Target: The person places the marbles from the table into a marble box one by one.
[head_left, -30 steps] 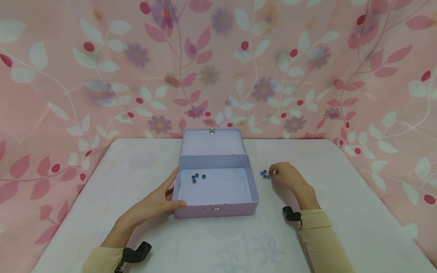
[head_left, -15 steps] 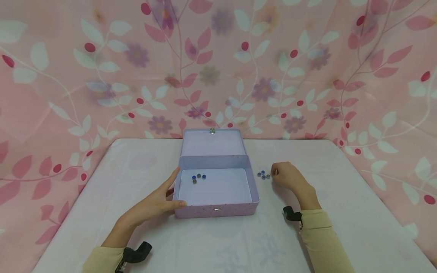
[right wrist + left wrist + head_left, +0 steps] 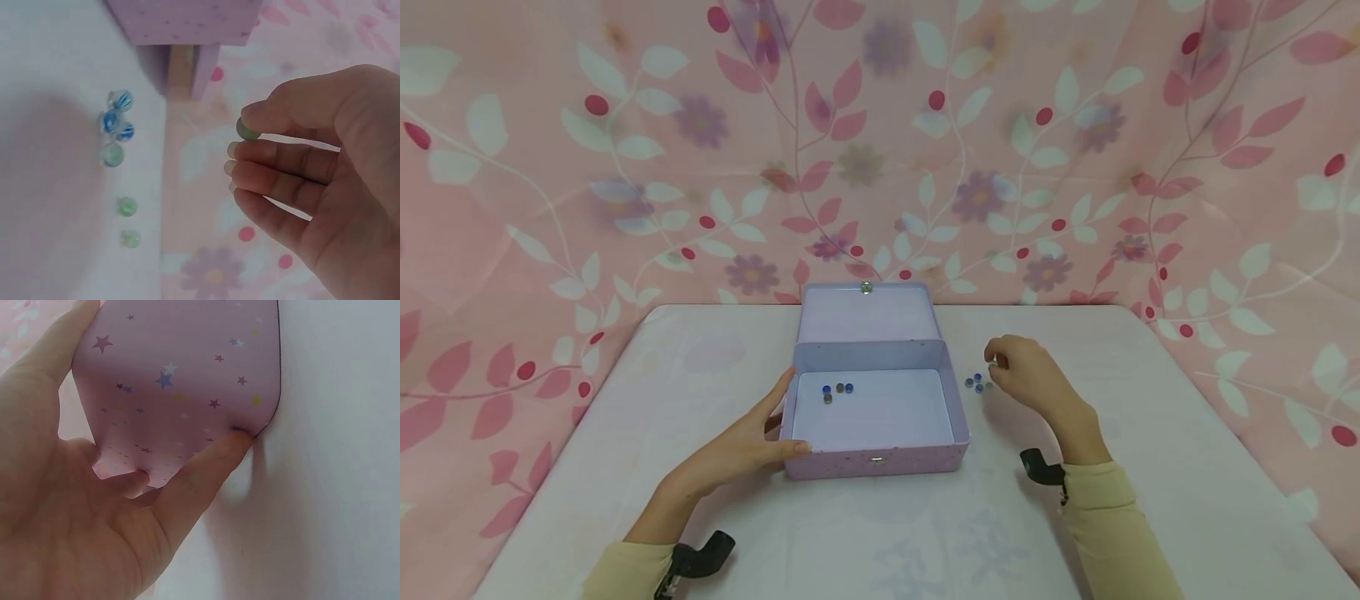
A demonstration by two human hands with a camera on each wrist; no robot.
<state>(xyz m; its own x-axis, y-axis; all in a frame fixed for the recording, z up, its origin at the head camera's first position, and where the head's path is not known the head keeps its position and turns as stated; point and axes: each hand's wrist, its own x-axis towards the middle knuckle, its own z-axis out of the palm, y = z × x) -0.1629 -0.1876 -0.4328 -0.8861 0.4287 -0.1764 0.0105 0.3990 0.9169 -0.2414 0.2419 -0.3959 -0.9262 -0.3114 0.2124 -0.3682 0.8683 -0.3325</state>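
A lilac tin box [image 3: 876, 463] stands with its lid [image 3: 867, 315] raised at the back. Several marbles, such as a blue marble [image 3: 827, 389], lie toward the left of its floor. My left hand [image 3: 748, 446] grips the box by its left end, thumb at the front corner; the star-printed side [image 3: 181, 394] fills much of the left wrist view. Between thumb and fingertip, my right hand [image 3: 1033, 375] pinches a green marble [image 3: 248, 129] above the table. Below it, blue and green marbles rest on the table, including a clear green marble [image 3: 127, 207].
A white cloth covers the table [image 3: 880, 533]. A pink floral curtain [image 3: 880, 167] hangs behind and around it. The box's right wall [image 3: 957, 396] stands between its inside and the loose marbles.
My right hand has risen off the table with the green marble pinched in it. Loose marbles shifted slightly left, and one grey marble in the box rolled right. My left hand stays on the box.
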